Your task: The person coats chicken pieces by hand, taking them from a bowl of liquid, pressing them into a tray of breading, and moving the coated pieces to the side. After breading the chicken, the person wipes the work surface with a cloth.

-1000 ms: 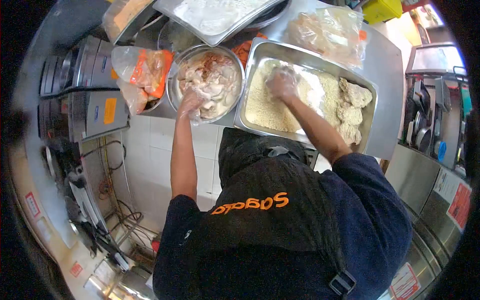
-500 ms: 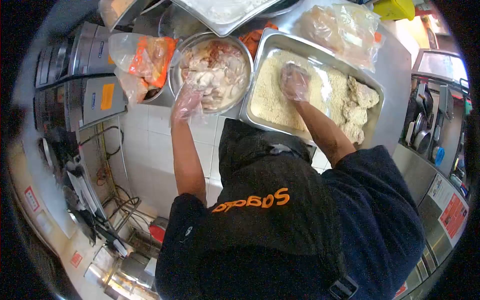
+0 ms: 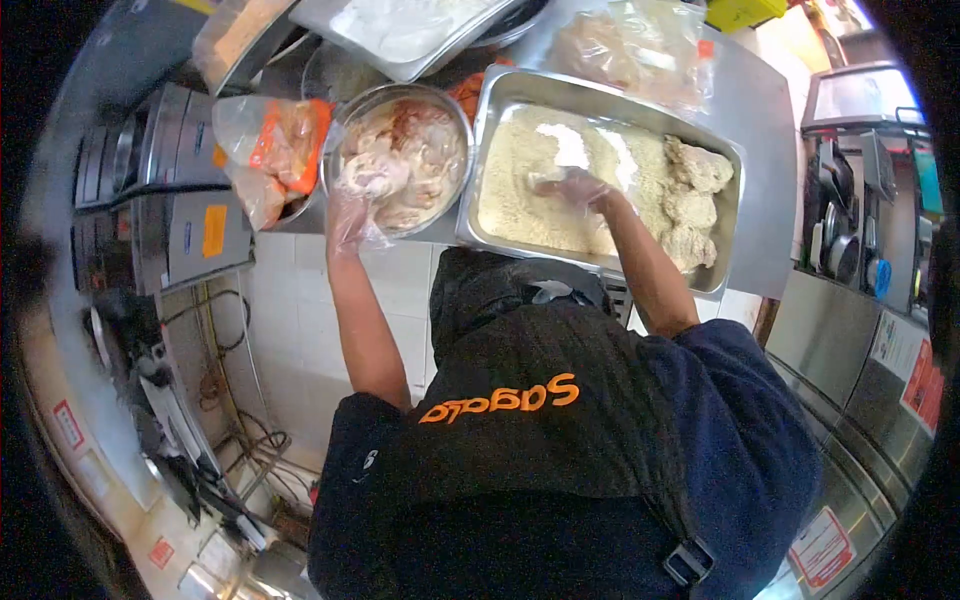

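My left hand, in a clear plastic glove, is at the near left rim of a round metal bowl of raw chicken. Its fingers are closed on a pale raw chicken piece. Also in a clear glove, my right hand is low over the pale crumbs in a deep metal tray, its fingers apart and pointing left. Nothing shows in it. Several crumb-coated pieces lie along the tray's right end.
Bagged raw meat stands left of the bowl. Behind are a tray of white powder, a container of orange-brown crumbs and clear plastic bags. Grey metal units stand at the far left.
The view has shifted, moving bowl and tray left in the frame. A chicken piece now shows at my left fingers. My right hand has turned from fingers forward to fingers left.
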`<action>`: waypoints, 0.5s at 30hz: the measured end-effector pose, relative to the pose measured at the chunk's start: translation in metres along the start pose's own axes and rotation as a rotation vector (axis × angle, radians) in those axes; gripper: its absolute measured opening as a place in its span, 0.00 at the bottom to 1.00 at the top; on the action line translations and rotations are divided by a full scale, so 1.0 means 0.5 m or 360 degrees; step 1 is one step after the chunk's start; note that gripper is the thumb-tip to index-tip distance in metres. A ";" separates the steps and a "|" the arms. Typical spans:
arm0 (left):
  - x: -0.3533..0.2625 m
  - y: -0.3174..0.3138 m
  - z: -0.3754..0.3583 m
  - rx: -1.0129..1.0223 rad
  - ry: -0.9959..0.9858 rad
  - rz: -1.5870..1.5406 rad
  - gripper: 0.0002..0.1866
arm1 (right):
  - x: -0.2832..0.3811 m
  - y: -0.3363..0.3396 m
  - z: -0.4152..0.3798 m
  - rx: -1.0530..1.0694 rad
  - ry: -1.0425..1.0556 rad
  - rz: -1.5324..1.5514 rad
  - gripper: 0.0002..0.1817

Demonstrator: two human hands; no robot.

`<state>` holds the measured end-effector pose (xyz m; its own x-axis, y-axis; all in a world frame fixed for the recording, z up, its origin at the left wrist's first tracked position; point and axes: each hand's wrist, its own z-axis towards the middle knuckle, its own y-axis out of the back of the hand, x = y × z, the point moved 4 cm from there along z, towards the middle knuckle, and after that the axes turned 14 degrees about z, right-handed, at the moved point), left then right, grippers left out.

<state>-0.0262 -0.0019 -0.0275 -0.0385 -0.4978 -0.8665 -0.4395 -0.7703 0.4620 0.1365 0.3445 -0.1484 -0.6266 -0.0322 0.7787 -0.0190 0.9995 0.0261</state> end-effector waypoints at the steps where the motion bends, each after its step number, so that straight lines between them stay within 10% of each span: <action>1: 0.022 0.005 0.005 -0.0061 0.0032 0.0055 0.17 | 0.012 0.001 -0.018 -0.0130 0.0087 -0.0099 0.37; 6: 0.016 -0.001 0.000 -0.0335 0.0110 -0.0051 0.18 | 0.142 0.020 -0.110 -0.0061 0.0384 -0.0397 0.43; 11: -0.040 -0.029 -0.008 -0.0258 0.0252 -0.0770 0.20 | 0.171 0.053 -0.145 -0.0596 0.0471 -0.0699 0.27; 15: 0.008 -0.016 0.008 -0.0202 0.0280 -0.0247 0.18 | 0.141 0.046 -0.155 -0.0918 0.0785 -0.0823 0.25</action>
<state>-0.0266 0.0038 -0.0353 0.1819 -0.4226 -0.8879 -0.3116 -0.8812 0.3556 0.1524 0.3649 -0.0442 -0.2422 -0.6045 0.7589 0.2706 0.7091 0.6512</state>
